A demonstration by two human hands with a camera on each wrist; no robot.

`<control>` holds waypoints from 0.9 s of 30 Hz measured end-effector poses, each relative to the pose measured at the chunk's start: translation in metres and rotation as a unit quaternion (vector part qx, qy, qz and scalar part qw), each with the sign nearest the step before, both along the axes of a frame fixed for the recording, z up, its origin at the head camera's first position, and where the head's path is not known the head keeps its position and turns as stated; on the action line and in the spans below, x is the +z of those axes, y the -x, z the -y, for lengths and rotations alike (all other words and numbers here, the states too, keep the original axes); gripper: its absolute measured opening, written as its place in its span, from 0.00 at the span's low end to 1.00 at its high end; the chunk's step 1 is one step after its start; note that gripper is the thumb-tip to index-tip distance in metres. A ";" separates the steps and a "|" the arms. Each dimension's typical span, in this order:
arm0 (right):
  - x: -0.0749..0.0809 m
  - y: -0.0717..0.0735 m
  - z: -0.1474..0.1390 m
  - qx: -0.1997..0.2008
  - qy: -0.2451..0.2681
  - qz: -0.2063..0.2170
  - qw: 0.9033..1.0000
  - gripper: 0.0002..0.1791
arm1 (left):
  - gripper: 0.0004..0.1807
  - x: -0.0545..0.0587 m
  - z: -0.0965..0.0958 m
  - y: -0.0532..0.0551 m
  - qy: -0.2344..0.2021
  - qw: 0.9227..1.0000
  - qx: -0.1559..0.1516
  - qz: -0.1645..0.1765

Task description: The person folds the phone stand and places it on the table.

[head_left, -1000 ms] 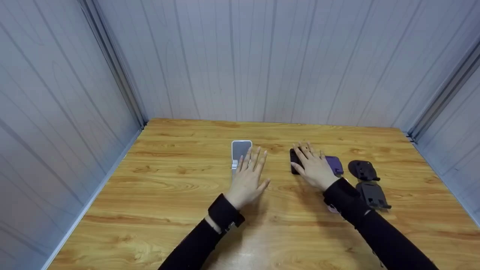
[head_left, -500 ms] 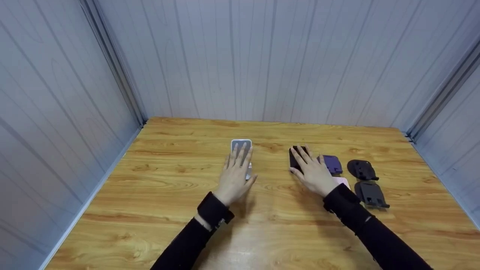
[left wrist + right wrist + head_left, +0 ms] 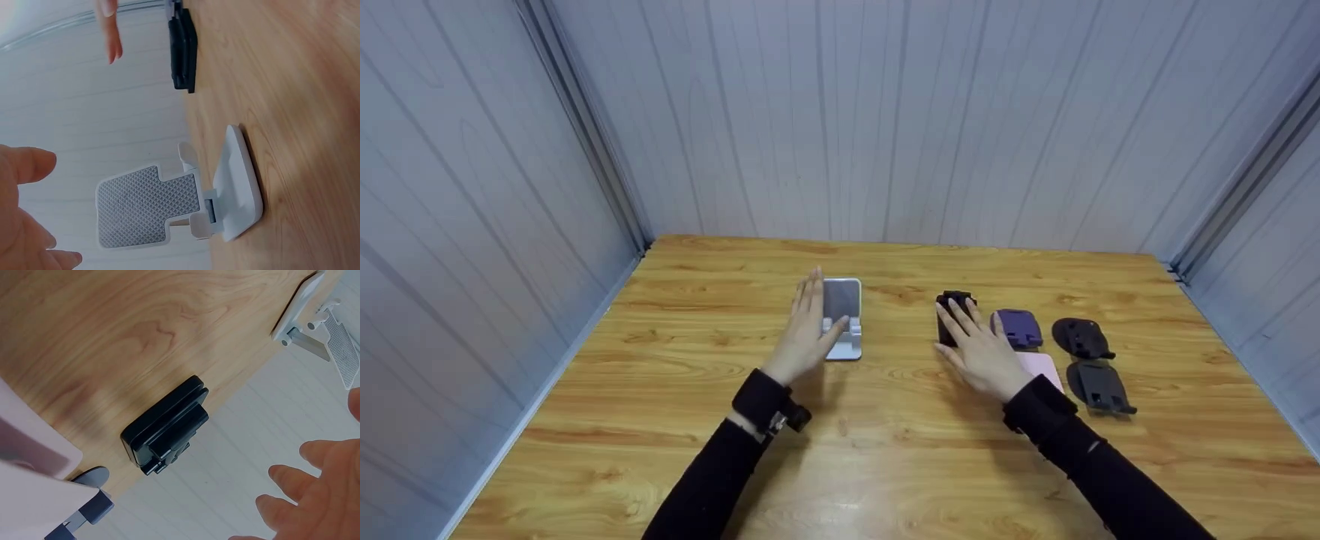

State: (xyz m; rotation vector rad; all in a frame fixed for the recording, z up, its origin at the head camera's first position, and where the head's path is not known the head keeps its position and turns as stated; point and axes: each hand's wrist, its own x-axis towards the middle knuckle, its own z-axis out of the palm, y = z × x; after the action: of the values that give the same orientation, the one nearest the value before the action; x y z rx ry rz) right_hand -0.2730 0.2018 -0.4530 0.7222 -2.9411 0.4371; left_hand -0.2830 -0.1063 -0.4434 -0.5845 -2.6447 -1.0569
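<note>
A white phone stand [image 3: 842,298] with a grey textured pad stands unfolded on the table, its back plate raised on a hinged arm above the base, as the left wrist view shows. Beside it is my left hand [image 3: 801,337], fingers straight, thumb apart; in the left wrist view a gap separates that hand from the stand [image 3: 135,208]. My right hand [image 3: 984,361] hovers with spread fingers over a folded black phone stand [image 3: 946,331] and partly covers it in the head view. From the right wrist, the black stand [image 3: 169,424] lies on the wood, clear of the fingers.
Right of the right hand lie a purple folded stand [image 3: 1018,328], a pink one [image 3: 1041,367] partly under the wrist, a black one with a round base [image 3: 1081,339] and a dark grey one [image 3: 1101,388]. Pale panel walls [image 3: 855,135] enclose the table [image 3: 697,315].
My left hand has moved left from over the white stand to its left side, uncovering most of it. The right hand has shifted slightly, and more of the pink stand shows.
</note>
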 end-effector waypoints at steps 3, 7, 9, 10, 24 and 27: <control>0.000 -0.001 0.000 0.001 0.003 0.002 1.000 0.36 | 0.46 0.000 0.004 0.009 -0.044 0.999 -0.004 0.019; -0.001 -0.002 0.000 -0.001 0.005 0.006 1.000 0.36 | 0.45 0.001 0.008 0.017 -0.094 0.993 0.003 0.076; -0.001 -0.002 0.000 -0.003 0.006 0.010 1.000 0.36 | 0.44 0.000 0.010 0.020 -0.114 0.987 0.006 0.110; -0.002 -0.002 0.001 -0.005 0.008 0.011 1.000 0.36 | 0.43 -0.001 0.010 0.022 -0.125 0.984 0.008 0.127; -0.008 -0.005 -0.001 -0.003 0.004 0.003 1.000 0.36 | 0.30 -0.012 0.010 0.039 -0.281 0.931 -0.003 0.230; -0.009 -0.005 -0.002 -0.002 0.006 0.006 1.000 0.36 | 0.28 -0.012 0.011 0.043 -0.286 0.929 -0.006 0.233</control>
State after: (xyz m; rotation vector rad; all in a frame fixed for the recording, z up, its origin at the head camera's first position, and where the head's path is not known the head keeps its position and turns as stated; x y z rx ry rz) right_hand -0.2677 0.2037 -0.4620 0.7158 -2.9483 0.4608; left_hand -0.3260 -0.1169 -0.4556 -0.2361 -2.4705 -2.0768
